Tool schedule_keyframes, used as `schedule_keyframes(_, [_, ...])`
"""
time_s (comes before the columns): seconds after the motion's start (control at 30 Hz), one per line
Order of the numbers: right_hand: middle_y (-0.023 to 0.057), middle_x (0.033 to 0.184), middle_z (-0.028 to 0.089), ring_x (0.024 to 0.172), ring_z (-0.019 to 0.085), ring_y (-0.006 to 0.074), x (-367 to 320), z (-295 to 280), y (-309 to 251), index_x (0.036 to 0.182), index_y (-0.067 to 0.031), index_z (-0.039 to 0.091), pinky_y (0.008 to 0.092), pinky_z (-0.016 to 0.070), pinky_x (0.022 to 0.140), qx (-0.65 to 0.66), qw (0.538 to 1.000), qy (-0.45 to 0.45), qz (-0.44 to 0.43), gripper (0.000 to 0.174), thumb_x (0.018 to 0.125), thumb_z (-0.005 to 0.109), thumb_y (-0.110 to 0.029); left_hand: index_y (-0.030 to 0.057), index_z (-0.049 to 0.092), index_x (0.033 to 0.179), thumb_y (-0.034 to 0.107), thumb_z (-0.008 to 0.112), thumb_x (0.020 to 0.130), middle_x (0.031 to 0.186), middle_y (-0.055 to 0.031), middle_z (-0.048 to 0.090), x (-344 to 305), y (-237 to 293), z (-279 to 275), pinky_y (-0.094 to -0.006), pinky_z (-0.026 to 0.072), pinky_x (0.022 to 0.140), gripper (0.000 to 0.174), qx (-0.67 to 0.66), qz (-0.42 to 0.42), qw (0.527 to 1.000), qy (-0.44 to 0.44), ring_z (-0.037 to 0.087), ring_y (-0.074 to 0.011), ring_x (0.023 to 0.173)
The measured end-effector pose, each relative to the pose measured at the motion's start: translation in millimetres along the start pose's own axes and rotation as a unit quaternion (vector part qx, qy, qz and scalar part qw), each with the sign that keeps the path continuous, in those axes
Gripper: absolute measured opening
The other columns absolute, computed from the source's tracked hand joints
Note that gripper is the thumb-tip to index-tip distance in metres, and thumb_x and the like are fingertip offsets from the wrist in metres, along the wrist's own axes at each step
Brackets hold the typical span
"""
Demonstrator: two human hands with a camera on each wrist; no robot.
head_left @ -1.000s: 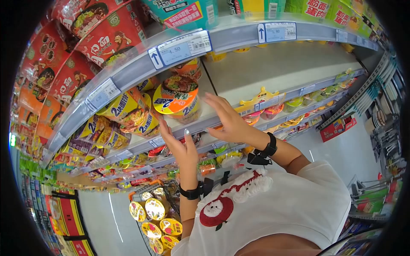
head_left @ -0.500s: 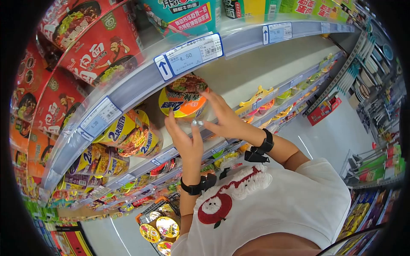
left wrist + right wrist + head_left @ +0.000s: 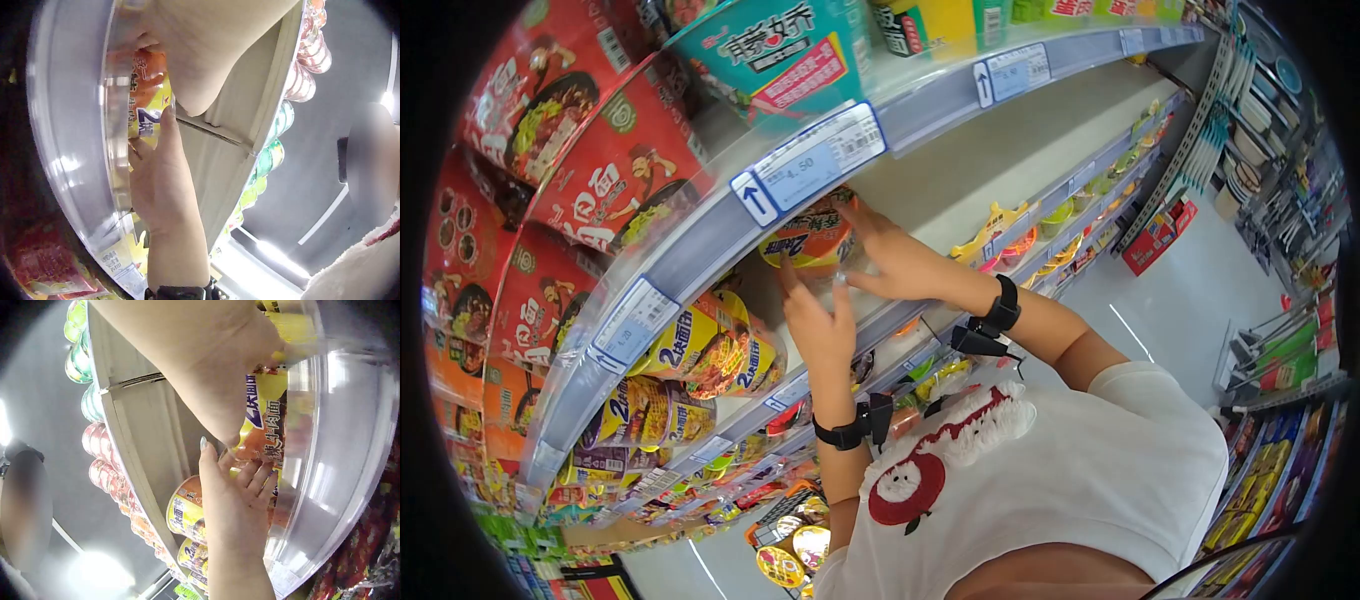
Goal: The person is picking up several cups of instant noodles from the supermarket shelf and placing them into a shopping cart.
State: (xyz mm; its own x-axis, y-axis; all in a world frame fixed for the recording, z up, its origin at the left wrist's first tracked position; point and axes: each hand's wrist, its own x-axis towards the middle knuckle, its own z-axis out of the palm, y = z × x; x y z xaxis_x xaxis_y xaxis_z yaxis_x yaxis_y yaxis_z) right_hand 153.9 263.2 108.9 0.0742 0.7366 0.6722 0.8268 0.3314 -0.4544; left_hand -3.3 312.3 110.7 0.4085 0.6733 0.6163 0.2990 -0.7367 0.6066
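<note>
A noodle cup with an orange and yellow lid (image 3: 812, 240) is on the shelf below the front price rail, partly hidden by it. The left hand (image 3: 818, 325) holds its near left side, fingers bent round it in the right wrist view, where the hand (image 3: 236, 509) shows a shiny thumbnail. On the opposite side the right hand (image 3: 895, 260) grips the cup with bent fingers, some hidden behind the clear shelf edge. The cup's printed side (image 3: 149, 94) shows between both hands in the left wrist view.
Yellow two-cake noodle cups (image 3: 725, 345) stand left of the hands. Above, a clear-edged rail (image 3: 920, 110) carries price labels, with red tubs (image 3: 615, 190) and a teal tub (image 3: 775, 60) behind it. Lower shelves hold small packs; a cart with yellow-lidded cups (image 3: 780, 565) stands below.
Both hands have closed in from either side of the orange-lidded cup and now hold it. The head view has shifted, and more of the cup is hidden by the price rail.
</note>
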Motion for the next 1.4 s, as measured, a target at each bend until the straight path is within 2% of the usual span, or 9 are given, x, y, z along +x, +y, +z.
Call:
schedule_keyframes(0.3, [0.0268,0.128,0.035,0.12,0.035,0.0422,-14.8,-23.4,-14.8,0.128,-0.0006,0.035,0.0408,0.0305,0.1,0.146,0.989,0.012,0.011,0.067,0.072,0.066,-0.017,-0.0081,0.028,0.131,0.018,0.059,0.077,0.13,-0.0299,0.037,-19.5,15.7,8.3,-0.0438,0.0298,0.1,0.068,-0.001,0.031,0.999,0.033,0.038,-0.0426,0.119])
schedule_keyframes(0.7, [0.0296,0.138,0.026,0.125,0.029,0.0456,-48.6,-64.1,-41.3,0.119,-0.0089,0.053,0.0469,0.0252,0.102,0.122,0.982,0.118,-0.077,0.056,0.064,0.062,-0.012,-0.0075,0.028,0.131,0.022,0.056,0.075,0.133,-0.0303,0.031,-62.7,64.6,19.5,-0.0488,0.0206,0.105,0.07,-0.022,0.09,0.983,0.156,0.028,-0.0446,0.126])
schedule_keyframes(0.87, [0.0301,0.136,0.03,0.124,0.03,0.0469,-69.1,-80.8,-31.9,0.119,-0.0105,0.053,0.0484,0.0258,0.101,0.188,0.967,0.13,-0.11,0.052,0.068,0.059,-0.021,-0.0038,0.033,0.128,0.044,0.05,0.081,0.129,-0.0282,0.038,-88.1,71.6,38.7,-0.0526,0.0275,0.099,0.069,-0.05,0.133,0.966,0.217,0.036,-0.0446,0.12])
schedule_keyframes(1.0, [0.0305,0.135,0.032,0.124,0.031,0.0478,-102.9,-85.4,-0.5,0.126,-0.0123,0.045,0.0548,0.0227,0.1,0.336,0.937,0.063,-0.075,0.065,0.078,0.051,-0.056,-0.0081,0.024,0.131,0.032,0.053,0.075,0.126,-0.0249,0.039,-146.4,76.2,52.0,-0.0446,0.0346,0.097,0.075,-0.343,-0.045,0.923,0.17,0.046,-0.034,0.114])
schedule_keyframes(1.1, [0.0278,0.135,0.033,0.124,0.031,0.0461,-146.8,-56.9,27.4,0.132,-0.0133,0.035,0.0577,0.0191,0.101,0.518,0.849,0.024,0.096,0.084,0.074,0.042,-0.074,0.011,0.022,0.136,0.044,0.047,0.082,0.125,-0.014,0.047,-198.0,70.7,76.1,-0.0459,0.0323,0.097,0.068,-0.251,-0.132,0.941,0.185,0.047,-0.0313,0.112])
schedule_keyframes(1.13, [0.0268,0.136,0.033,0.125,0.031,0.0445,-156.9,-51.3,30.8,0.135,-0.0111,0.032,0.0557,0.0195,0.102,0.525,0.85,0.018,0.051,0.086,0.075,0.042,-0.072,0.0113,0.021,0.139,0.045,0.046,0.08,0.131,-0.0202,0.039,-202.0,72.7,70.3,-0.0478,0.027,0.1,0.073,-0.107,0.026,0.976,0.188,0.038,-0.0377,0.119])
schedule_keyframes(1.23, [0.0218,0.142,0.024,0.131,0.025,0.033,-142.2,-67.9,-9.4,0.138,0.0052,0.016,0.0417,0.0176,0.107,0.655,0.745,-0.024,0.127,0.097,0.077,0.048,-0.064,0.0125,0.023,0.141,0.049,0.045,0.08,0.139,-0.0263,0.028,-176.3,105.6,44.7,-0.0536,0.0221,0.101,0.074,0.096,0.195,0.955,0.204,0.025,-0.0455,0.127])
schedule_keyframes(1.27, [0.0208,0.143,0.021,0.132,0.023,0.0306,-140.5,-63.7,-11.0,0.138,0.0077,0.014,0.0389,0.0164,0.108,0.607,0.794,-0.026,0.028,0.098,0.078,0.048,-0.062,0.0107,0.025,0.14,0.049,0.043,0.081,0.14,-0.0276,0.024,-184.8,109.6,39.9,-0.0553,0.02,0.1,0.073,0.119,0.171,0.96,0.186,0.024,-0.0463,0.127])
schedule_keyframes(1.4, [0.0192,0.146,0.013,0.136,0.015,0.0265,-138.1,-57.0,-34.8,0.139,0.0068,0.01,0.0354,0.011,0.109,0.62,0.767,-0.164,0.005,0.092,0.083,0.041,-0.059,0.0057,0.024,0.139,0.051,0.037,0.085,0.142,-0.0269,0.02,-200.9,144.4,9.6,-0.0534,0.0163,0.102,0.072,0.216,0.047,0.956,0.191,0.021,-0.0448,0.13])
